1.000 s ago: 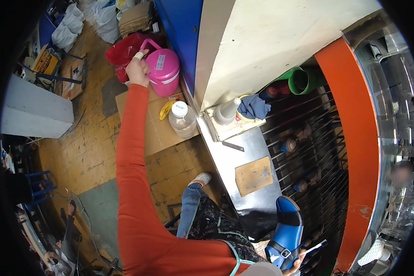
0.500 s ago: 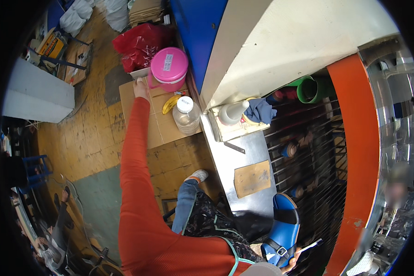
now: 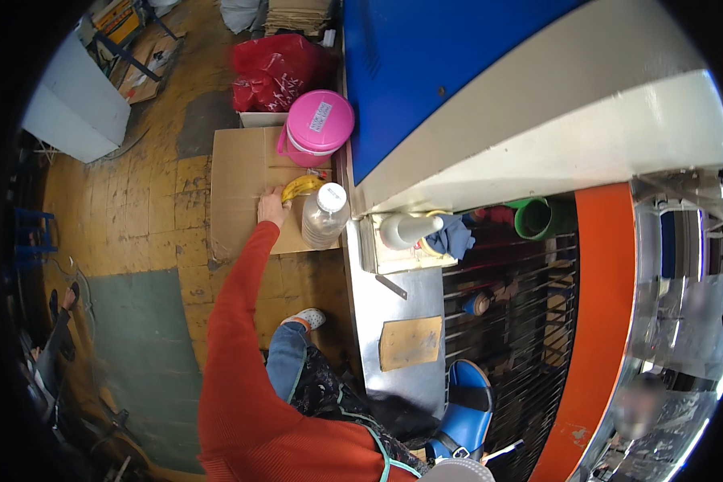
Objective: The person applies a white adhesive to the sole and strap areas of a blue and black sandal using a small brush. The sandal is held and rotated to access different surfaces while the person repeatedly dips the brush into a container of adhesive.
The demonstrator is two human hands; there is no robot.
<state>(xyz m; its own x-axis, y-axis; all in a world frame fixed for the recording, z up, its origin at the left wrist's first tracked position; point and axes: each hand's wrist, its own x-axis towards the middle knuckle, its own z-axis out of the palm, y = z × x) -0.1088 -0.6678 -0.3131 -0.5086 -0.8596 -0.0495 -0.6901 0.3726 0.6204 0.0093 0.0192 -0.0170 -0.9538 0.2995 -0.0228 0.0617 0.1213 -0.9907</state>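
My left hand (image 3: 272,207) reaches far out over a flat cardboard sheet (image 3: 237,173), its fingers closed at the near end of a yellow banana (image 3: 304,186). Just right of the banana stands a clear plastic bottle (image 3: 324,225) with a white cap. At the lower edge, my right hand (image 3: 484,459) is mostly hidden behind a blue sandal (image 3: 467,418) with black straps and a buckle, which it holds. A thin white-handled tool (image 3: 506,450) with a dark tip sticks out from that same hand.
Behind the banana are a pink lidded bucket (image 3: 320,124) and a red plastic bag (image 3: 277,72). On the metal bench (image 3: 369,313) lie a brown pad (image 3: 410,343), a flat metal strip (image 3: 392,287) and a whitish cone-topped container (image 3: 406,231). Dark rack bars (image 3: 522,321) run alongside.
My left hand has drawn back from the cardboard's far edge beside the pink bucket to the banana. The view has turned and shifted. My right hand still holds the sandal and the white-handled tool.
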